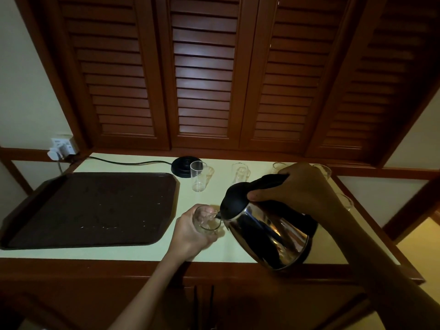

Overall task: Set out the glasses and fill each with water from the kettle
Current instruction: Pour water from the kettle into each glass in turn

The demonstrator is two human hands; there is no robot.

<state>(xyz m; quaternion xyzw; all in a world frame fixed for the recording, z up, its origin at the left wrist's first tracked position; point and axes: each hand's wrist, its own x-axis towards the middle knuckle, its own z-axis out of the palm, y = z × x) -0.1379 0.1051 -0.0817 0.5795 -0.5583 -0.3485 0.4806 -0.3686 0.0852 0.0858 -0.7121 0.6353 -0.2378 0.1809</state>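
My right hand (295, 186) grips the black handle of a steel kettle (269, 232), which is tilted to the left with its spout over a clear glass (208, 220). My left hand (190, 231) is wrapped around that glass, holding it near the counter's front. An upright empty glass (198, 176) stands further back by the kettle base. More clear glasses sit along the back: one (240, 172) in the middle, one (278, 167) partly behind my right hand, one (323, 171) at the right. Another glass (346, 201) shows beside my right forearm.
A dark brown tray (90, 208) lies on the left half of the pale counter (207, 251). The black kettle base (183, 166) sits at the back with its cord running to a wall socket (63, 147). Louvred wooden doors (204, 86) rise behind.
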